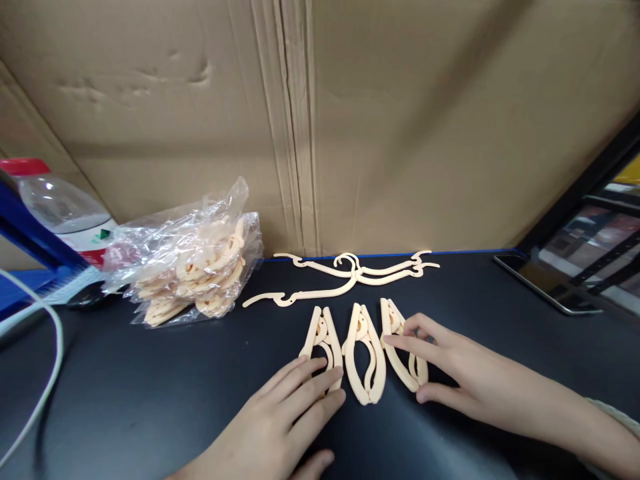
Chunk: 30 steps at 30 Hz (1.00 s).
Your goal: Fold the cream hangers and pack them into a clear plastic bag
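Three folded cream plastic travel hangers lie in a row on the dark tabletop. My left hand (287, 417) rests over the left folded hanger (314, 328), fingers stretched out and covering its lower part. The middle folded hanger (352, 360) lies untouched between my hands. At the right folded hanger (397, 360), my right hand (445, 363) has a finger on the left edge and the thumb by the lower right end, gripping across it. Behind the row, unfolded hangers (325, 293) overlap, their arms spread and hooks together.
A clear plastic bag (195, 260) of more folded hangers sits at the left. Beyond it are a red-capped bottle (65, 207), a brush (65, 287) and a white cable (57, 347). Cardboard (400, 133) walls the back. A phone-like dark slab (545, 283) lies at the right.
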Available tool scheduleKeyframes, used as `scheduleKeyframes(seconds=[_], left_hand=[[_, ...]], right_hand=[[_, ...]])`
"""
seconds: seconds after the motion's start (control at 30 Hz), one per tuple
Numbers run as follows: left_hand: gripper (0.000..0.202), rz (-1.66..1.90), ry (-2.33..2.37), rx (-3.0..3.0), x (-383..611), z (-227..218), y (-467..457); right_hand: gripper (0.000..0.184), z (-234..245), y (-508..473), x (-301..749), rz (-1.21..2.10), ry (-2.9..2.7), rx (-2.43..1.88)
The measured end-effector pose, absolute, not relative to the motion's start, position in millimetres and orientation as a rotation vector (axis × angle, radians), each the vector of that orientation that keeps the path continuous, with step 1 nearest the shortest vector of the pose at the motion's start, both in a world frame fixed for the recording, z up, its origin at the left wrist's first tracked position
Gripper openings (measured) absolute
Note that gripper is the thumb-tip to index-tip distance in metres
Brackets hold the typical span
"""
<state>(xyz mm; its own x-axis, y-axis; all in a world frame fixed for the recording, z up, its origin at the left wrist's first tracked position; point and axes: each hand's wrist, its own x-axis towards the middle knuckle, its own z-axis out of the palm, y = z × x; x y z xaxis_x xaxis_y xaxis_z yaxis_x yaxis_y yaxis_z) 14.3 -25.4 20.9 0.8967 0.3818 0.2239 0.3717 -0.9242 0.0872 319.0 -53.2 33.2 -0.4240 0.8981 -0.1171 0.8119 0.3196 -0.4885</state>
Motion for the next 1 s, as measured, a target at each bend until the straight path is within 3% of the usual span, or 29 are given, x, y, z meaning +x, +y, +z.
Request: scheduleKeyframes(seconds=[0.43, 0.6, 0.73, 1.0], left_hand=[[0.055, 0.493, 0.668, 2.850, 4.7, 17.7, -23.3], [0.039, 0.756, 0.774, 2.820, -5.8, 12.1, 2.8], [0.030, 0.908, 1.006, 2.702, -16.8, 4.0, 30.3], [0.030, 0.873, 0.952, 2.699, -17.2, 3.9, 31.4]], right_hand=[[0.050, 24.2, -37.3, 307.7, 0.574, -2.408, -1.285], [0.035, 10.6, -10.9, 334.7, 0.189, -2.222, -1.333], [0.038, -11.3, 20.6, 366.6, -0.118, -2.180, -1.419], [0.034, -18.8, 35.1, 377.6, -0.196, -2.260, -1.530]])
